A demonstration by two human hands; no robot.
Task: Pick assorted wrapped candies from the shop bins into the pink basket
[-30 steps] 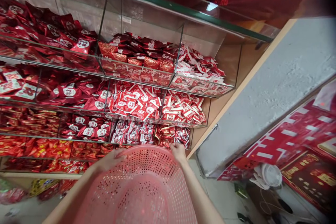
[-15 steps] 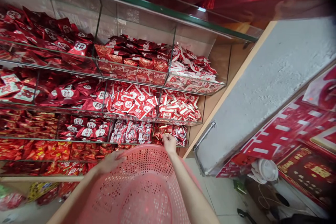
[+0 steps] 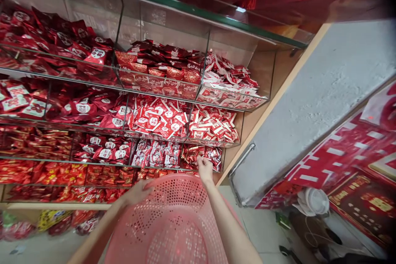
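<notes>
Pink perforated basket (image 3: 176, 219) held bottom centre, rim clamped by left hand (image 3: 137, 193); right hand (image 3: 205, 169) placed by red packets (image 3: 189, 153), fingers bunched, hold unclear. Glass shelving (image 3: 192, 10) stocked, left; grey wall (image 3: 309, 111), right; tiled floor (image 3: 256, 227), below.

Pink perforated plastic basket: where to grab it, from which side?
Probably the rim of the basket, left and right, coming in from the sides, fingers outside, thumbs inside. Its wide mouth tilts toward the camera, and the perforated wall looks thin enough to pinch. The left hand is at the left rim.
</notes>
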